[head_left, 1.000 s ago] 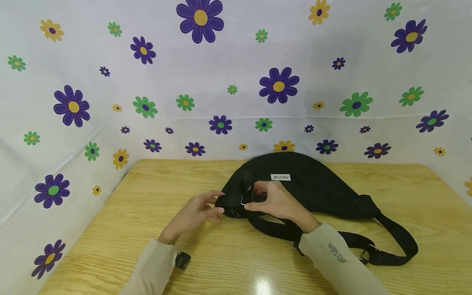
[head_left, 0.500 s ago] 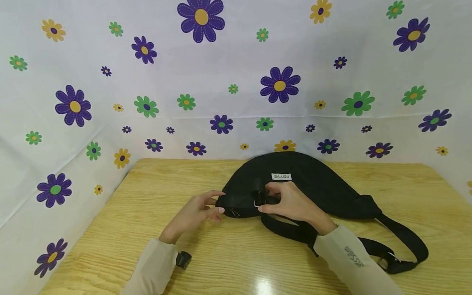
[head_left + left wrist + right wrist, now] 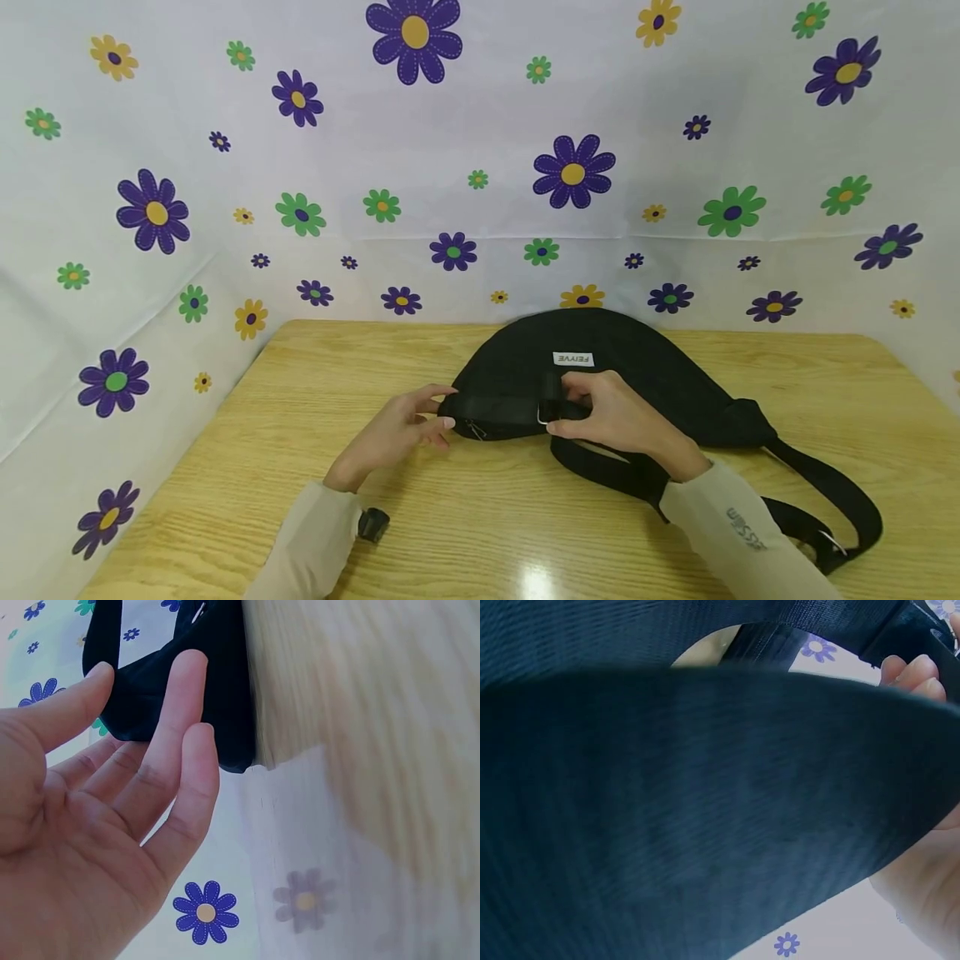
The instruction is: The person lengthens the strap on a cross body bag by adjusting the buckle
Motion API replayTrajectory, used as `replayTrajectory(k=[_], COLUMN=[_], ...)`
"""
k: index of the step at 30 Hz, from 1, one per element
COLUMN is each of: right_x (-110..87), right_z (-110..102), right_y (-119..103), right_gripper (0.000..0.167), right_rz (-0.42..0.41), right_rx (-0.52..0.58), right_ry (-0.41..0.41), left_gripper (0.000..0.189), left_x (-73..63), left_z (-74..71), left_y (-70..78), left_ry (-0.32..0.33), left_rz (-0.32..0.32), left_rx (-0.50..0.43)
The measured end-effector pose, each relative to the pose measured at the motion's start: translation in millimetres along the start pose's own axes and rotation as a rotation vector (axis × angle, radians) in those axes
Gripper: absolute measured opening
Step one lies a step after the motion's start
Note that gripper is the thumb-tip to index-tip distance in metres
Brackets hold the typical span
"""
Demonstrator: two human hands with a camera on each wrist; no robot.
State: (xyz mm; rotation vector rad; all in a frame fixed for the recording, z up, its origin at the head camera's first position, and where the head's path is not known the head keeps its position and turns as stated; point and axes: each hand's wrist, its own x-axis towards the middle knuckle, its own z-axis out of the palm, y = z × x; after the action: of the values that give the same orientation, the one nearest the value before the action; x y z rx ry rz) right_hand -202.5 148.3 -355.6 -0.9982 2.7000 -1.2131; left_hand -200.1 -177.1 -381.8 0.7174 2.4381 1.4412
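Observation:
A black crescent-shaped sling bag (image 3: 630,358) with a white FEIYVE label lies on the table, the label's letters upside down. My left hand (image 3: 397,429) holds the bag's left end between thumb and fingers, beside a small zipper pull (image 3: 476,430). In the left wrist view the left hand (image 3: 135,780) has its thumb on one side of the black fabric and its fingers on the other. My right hand (image 3: 618,417) pinches the strap at a metal-edged slider buckle (image 3: 544,412). A wide stretch of strap (image 3: 690,810) blocks most of the right wrist view.
The loose strap (image 3: 832,483) loops across the right of the wooden table (image 3: 480,517), with a second metal buckle (image 3: 831,543) near the front. A small black object (image 3: 372,525) sits by the left sleeve. A flowered cloth (image 3: 480,125) hangs behind.
My right hand has slid the buckle to the right, away from the bag's left end. The strap loop has shifted right too. My left hand keeps its place.

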Motion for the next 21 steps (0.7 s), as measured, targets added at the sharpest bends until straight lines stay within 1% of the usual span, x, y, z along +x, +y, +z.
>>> replayTrajectory(k=[4,11,21], right_x=[-3.6,-8.1,-16.0], right_z=[-3,-7,-15], right_y=[3,6,12], right_gripper=[0.025,0.027,0.030], right_rz=[0.000,0.008,-0.003], right_rx=[-0.005,-0.002,0.001], right_ry=[-0.007,-0.029,-0.028], left_gripper=[0.047,0.047,0.047], left_x=[-0.2,0.3,0.6], left_z=[-0.8,-1.1,-1.4], left_y=[0.4,-1.9,-4.5], left_ry=[0.004,-0.005,-0.022], left_rz=[-0.012,-0.007,-0.015], left_rx=[-0.015,-0.026,-0.052])
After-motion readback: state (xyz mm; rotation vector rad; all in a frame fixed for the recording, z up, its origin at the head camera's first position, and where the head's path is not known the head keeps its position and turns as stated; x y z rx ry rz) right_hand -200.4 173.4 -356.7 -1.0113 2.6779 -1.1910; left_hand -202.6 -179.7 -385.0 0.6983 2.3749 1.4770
